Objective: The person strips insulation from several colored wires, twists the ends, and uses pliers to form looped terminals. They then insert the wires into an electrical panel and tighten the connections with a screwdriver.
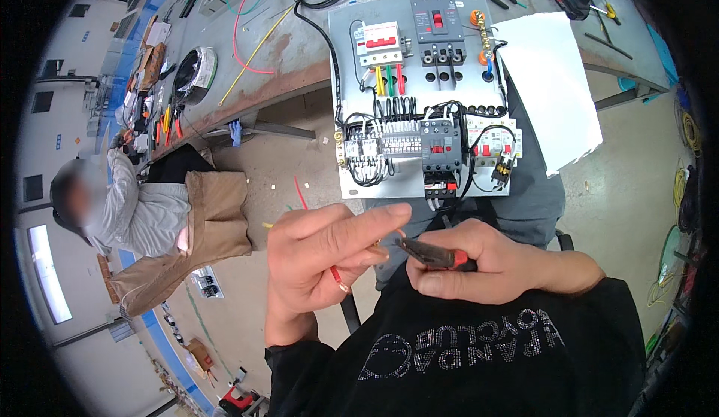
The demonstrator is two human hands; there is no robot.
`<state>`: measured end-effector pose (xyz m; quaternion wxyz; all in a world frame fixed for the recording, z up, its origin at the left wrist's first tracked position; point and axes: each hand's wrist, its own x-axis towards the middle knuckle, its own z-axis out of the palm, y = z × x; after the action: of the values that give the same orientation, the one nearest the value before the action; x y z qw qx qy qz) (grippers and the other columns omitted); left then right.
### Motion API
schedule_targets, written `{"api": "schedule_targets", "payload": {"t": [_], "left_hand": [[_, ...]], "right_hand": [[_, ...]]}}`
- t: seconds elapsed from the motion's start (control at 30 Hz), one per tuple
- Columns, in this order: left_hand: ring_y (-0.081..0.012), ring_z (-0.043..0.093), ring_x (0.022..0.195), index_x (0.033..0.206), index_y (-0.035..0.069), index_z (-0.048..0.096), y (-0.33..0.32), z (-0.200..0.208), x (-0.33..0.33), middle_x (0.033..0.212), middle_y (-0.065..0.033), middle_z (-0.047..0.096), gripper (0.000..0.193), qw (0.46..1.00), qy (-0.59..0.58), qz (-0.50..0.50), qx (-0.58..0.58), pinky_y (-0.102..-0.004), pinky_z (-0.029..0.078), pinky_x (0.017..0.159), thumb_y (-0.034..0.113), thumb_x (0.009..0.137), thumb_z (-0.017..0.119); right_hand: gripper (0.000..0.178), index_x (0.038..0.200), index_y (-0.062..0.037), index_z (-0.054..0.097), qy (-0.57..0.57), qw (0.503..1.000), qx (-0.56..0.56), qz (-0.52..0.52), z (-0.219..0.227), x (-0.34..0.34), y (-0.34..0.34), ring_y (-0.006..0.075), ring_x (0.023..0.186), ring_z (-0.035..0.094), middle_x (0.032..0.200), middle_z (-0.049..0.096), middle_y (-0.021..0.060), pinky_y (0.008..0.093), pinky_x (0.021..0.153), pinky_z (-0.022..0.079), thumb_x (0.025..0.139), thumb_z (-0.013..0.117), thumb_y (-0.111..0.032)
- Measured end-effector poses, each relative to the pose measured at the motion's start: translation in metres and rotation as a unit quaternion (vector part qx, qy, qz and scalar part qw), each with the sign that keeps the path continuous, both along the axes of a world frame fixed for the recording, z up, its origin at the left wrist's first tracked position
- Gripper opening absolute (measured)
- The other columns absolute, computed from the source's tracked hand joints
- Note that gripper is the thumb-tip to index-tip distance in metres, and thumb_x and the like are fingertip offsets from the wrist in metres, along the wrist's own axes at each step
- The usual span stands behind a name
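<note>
Just left of the middle of the frame, pinches coloured wires (pixel 301 191) with the left hand (pixel 326 256), thumb and finger pressed together near a bare copper tip (pixel 402 232). Right of that, wraps the right hand (pixel 487 263) around pliers (pixel 431 253) with red on the handle, right by the copper tip (too small to tell if touching).

At the top middle of the frame, on a pale board (pixel 401 186), looks mostly done. Already fixed on: a white switch box (pixel 380 43) with red levers, a big grey switch box (pixel 438 31), and, lower on the board, a row of clips (pixel 402 144) beside a dark block (pixel 440 147). Already hooked up, by the look of things: lots of black wires (pixel 367 174) around the row, and short yellow, green and red wires (pixel 390 80) under the white switch box.

Left to do, most likely: the coloured wires in hand, not yet joined to the board. Maybe also the big grey switch box, with no coloured wires to see below. Cannot see all of the held wires, partly behind the fingers.
</note>
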<state>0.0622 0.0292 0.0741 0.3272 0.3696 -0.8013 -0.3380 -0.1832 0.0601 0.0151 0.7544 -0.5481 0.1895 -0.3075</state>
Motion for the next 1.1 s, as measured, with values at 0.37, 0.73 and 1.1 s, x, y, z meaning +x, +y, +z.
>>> {"api": "schedule_targets", "payload": {"t": [0.37, 0.73, 1.1], "left_hand": [[-0.0151, 0.057, 0.060, 0.132, 0.001, 0.072, 0.012, -0.006, -0.042, 0.076, -0.0081, 0.063, 0.042, 0.984, 0.006, 0.142, -0.111, -0.0279, 0.046, 0.055, -0.002, 0.090, 0.078], [-0.0173, 0.059, 0.060, 0.125, 0.003, 0.076, 0.005, -0.022, -0.040, 0.074, -0.0072, 0.061, 0.038, 0.980, 0.005, 0.148, -0.134, -0.0287, 0.044, 0.053, 0.003, 0.087, 0.079], [-0.0146, 0.053, 0.055, 0.117, 0.002, 0.079, 0.003, -0.027, -0.029, 0.068, -0.0044, 0.060, 0.032, 0.983, 0.003, 0.062, -0.171, -0.0284, 0.038, 0.050, 0.022, 0.093, 0.078]], "right_hand": [[0.029, 0.106, -0.0021, 0.064, 0.196, 0.877, -0.309, -0.313, -0.014, 0.008, -0.022, 0.0311, 0.071, 0.065, 0.085, 0.061, 0.0126, 0.0394, 0.060, 0.050, 0.081, 0.077, -0.001], [0.035, 0.121, -0.0012, 0.068, 0.171, 0.894, -0.333, -0.245, -0.015, -0.010, -0.046, 0.0263, 0.074, 0.066, 0.087, 0.064, 0.0083, 0.0370, 0.075, 0.053, 0.088, 0.076, -0.008], [0.031, 0.123, 0.0001, 0.069, -0.006, 0.986, 0.068, 0.154, -0.012, -0.031, -0.045, 0.0120, 0.078, 0.065, 0.089, 0.068, 0.0017, 0.0295, 0.077, 0.051, 0.103, 0.068, -0.024]]}}
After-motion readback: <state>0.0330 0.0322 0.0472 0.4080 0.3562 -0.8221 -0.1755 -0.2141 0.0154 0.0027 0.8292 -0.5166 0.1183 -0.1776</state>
